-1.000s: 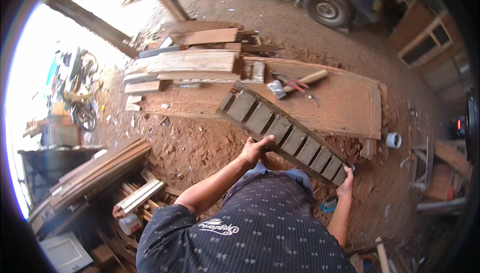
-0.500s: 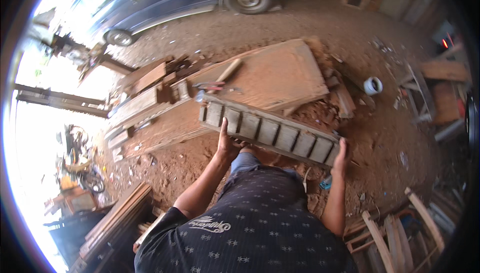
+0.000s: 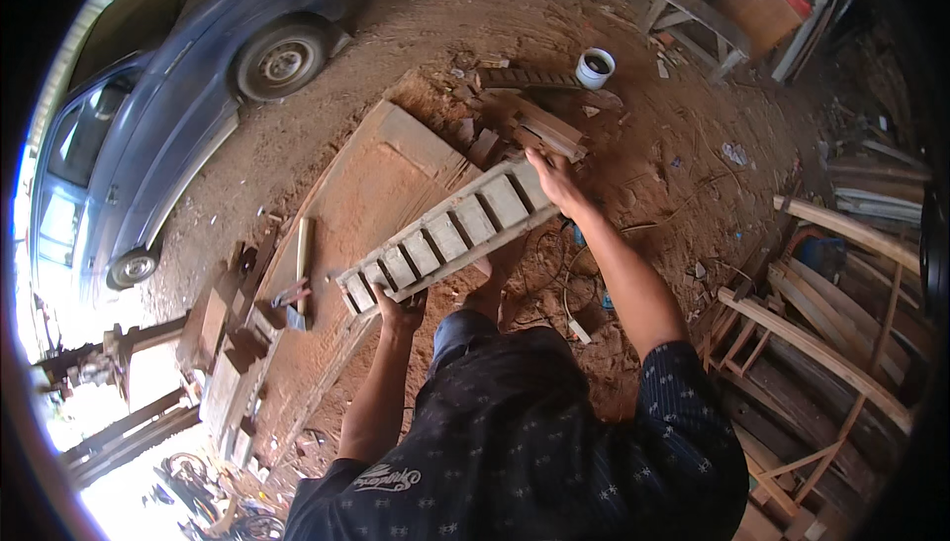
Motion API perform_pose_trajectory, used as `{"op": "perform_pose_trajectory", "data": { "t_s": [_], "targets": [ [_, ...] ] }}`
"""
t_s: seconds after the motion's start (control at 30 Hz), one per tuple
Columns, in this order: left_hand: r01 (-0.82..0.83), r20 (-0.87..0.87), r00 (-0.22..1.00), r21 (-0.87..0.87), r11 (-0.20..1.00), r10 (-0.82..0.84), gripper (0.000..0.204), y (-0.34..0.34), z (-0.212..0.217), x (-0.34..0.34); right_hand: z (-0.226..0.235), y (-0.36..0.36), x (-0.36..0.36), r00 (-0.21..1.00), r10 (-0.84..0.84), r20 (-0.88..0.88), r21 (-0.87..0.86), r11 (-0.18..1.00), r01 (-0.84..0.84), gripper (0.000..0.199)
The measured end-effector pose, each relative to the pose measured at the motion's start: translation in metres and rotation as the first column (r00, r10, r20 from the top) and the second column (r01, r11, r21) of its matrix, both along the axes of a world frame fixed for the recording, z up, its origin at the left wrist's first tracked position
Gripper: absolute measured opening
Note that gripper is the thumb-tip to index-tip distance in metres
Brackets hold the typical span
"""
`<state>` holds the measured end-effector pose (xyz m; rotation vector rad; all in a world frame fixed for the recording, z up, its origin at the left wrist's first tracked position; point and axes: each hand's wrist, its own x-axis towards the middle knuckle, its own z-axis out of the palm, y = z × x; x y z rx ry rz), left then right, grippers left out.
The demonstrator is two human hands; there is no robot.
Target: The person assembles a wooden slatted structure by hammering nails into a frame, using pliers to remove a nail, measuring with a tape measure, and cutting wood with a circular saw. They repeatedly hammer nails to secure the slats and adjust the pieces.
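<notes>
A long grey wooden frame with several slats like a ladder is lifted off the ground in front of me. My left hand grips its lower left end. My right hand grips its upper right end. Under and behind the frame lies a large flat wooden panel on red dirt. My dark patterned shirt fills the lower middle of the view.
A blue car stands at the upper left. A hammer and wood offcuts lie left of the panel. A white pot sits on the dirt at the top. Curved wooden pieces and frames are stacked at the right.
My view has swung round to the right, so the car and panel now sit at the left. The slatted frame stays in both hands and now tilts up to the right.
</notes>
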<state>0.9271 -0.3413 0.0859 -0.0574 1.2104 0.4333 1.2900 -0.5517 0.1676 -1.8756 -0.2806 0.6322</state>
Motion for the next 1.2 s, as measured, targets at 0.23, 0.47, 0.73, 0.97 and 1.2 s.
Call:
{"op": "perform_pose_trajectory", "data": {
  "t_s": [0.23,0.47,0.73,0.97,1.2],
  "targets": [
    [0.125,-0.052,0.99,-0.063,0.99,-0.128,0.1,0.018,-0.012,0.084,-0.005,0.09,0.133,0.963,0.237,-0.132,-0.117,0.961,-0.252,0.091],
    [0.92,-0.651,0.369,0.359,0.16,-0.663,0.048,0.038,0.01,0.146,-0.105,0.084,0.161,0.995,0.097,0.006,0.09,0.991,-0.097,0.066],
    [0.889,-0.953,0.263,0.179,-0.423,0.149,0.055,0.075,-0.034,0.217,-0.135,-0.028,0.134,0.756,-0.368,-0.541,0.005,0.898,0.44,0.057],
    [0.898,-0.96,0.195,0.094,-0.429,0.199,0.057,0.066,-0.061,0.21,-0.329,-0.149,0.042,0.774,-0.364,-0.518,-0.343,0.917,0.201,0.032],
    [0.952,-0.961,0.212,0.161,-0.261,0.178,0.055,0.1,-0.09,0.166,-0.538,-0.115,0.07,0.918,0.236,-0.318,-0.597,0.702,-0.387,0.042]
  ]
}}
